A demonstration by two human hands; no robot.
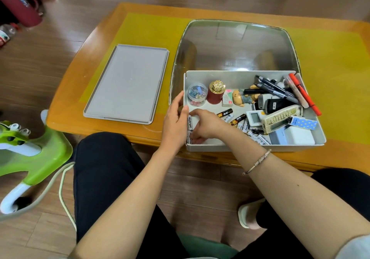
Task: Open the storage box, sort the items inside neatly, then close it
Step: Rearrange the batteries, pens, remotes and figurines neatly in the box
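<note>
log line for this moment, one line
stage: sorting | grey lid: off, on table left of box | open grey storage box | left hand: on box's left wall | right hand: on white batteries, near-left corner

Matt grey plastic storage box (236, 76), matt lid (126, 84), glossy wooden table (84, 62), glass inset (236, 44)

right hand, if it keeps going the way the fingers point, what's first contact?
The right hand reaches left across the storage box, fingers aimed at the white batteries lined up along its left wall. Those look like first contact, with the left hand just beyond on the wall. Depth is uncertain.
</note>
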